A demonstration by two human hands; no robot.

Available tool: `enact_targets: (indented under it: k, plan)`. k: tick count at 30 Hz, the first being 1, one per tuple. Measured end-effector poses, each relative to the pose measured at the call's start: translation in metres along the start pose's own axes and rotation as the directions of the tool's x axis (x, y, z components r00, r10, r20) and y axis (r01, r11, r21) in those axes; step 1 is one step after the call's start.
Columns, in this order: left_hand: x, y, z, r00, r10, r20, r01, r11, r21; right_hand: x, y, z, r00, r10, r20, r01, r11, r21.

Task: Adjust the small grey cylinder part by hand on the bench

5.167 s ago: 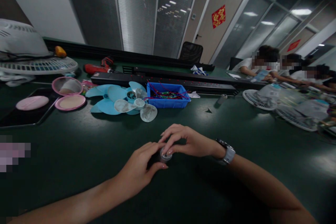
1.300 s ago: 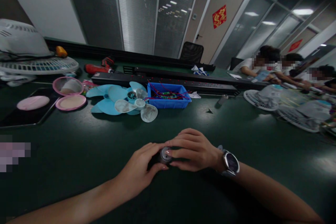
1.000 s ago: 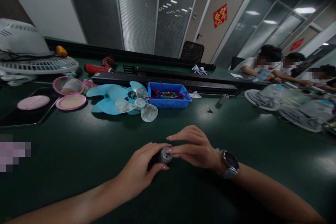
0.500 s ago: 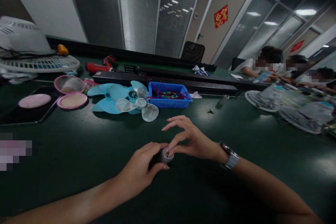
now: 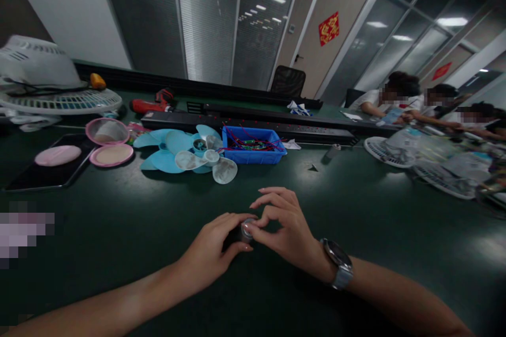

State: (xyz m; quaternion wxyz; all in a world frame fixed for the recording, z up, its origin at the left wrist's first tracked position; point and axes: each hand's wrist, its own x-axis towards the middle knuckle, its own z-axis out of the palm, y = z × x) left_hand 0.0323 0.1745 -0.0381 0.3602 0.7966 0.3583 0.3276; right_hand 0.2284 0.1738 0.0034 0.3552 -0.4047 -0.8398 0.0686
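Observation:
On the dark green table, a small grey cylinder (image 5: pixel 247 235) stands upright with a round, lighter top. My left hand (image 5: pixel 217 239) is closed round its left side, thumb in front and fingers behind. At the cylinder's top, thumb and index finger of my right hand (image 5: pixel 282 226) are pinched together, the other fingers raised and curved. Whatever lies between those two fingertips is too small to make out. Beyond my hands lie blue fan blades (image 5: pixel 168 150), a grey fan blade (image 5: pixel 224 169) and a blue bin (image 5: pixel 255 156) of wires and small circuit boards.
A similar cylinder (image 5: pixel 334 150) stands to the right. Far left are a white fan (image 5: pixel 43 66), a red power drill (image 5: pixel 150 105), a dark tablet (image 5: pixel 43 181) and an open pink compact (image 5: pixel 111 156). More fan parts (image 5: pixel 399 147) and several people (image 5: pixel 399 95) are at right.
My right wrist has dropped lower and nearer me, and its thumb and index finger now pinch together at the cylinder's top. The left hand keeps its hold. The view has shifted slightly.

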Motion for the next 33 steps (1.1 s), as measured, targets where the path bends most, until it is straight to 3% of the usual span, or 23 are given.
enact_targets:
  k: [7,14,22,28,33]
  plan:
    - [-0.010,0.009,0.002,1.000,-0.007,0.000,0.007,1.000,0.024,-0.014,-0.017,-0.001,0.992,0.125,-0.005,-0.125,0.989,0.083]
    - [-0.054,0.041,0.018,0.997,-0.049,0.056,0.046,0.998,0.049,-0.059,-0.051,-0.014,0.979,0.191,0.074,-0.204,0.943,0.264]
    - [-0.104,0.075,0.036,0.993,-0.118,0.023,0.118,0.993,-0.005,-0.080,-0.073,-0.027,0.972,0.025,0.235,-0.104,0.939,0.329]
    - [-0.118,0.092,0.044,0.989,-0.144,-0.017,0.144,0.990,-0.007,-0.088,-0.086,-0.035,0.972,-0.019,0.234,-0.039,0.970,0.242]
    - [-0.131,0.099,0.052,0.992,-0.126,-0.022,0.126,0.992,-0.001,-0.095,-0.089,-0.045,0.948,-0.126,0.293,0.071,0.979,0.192]
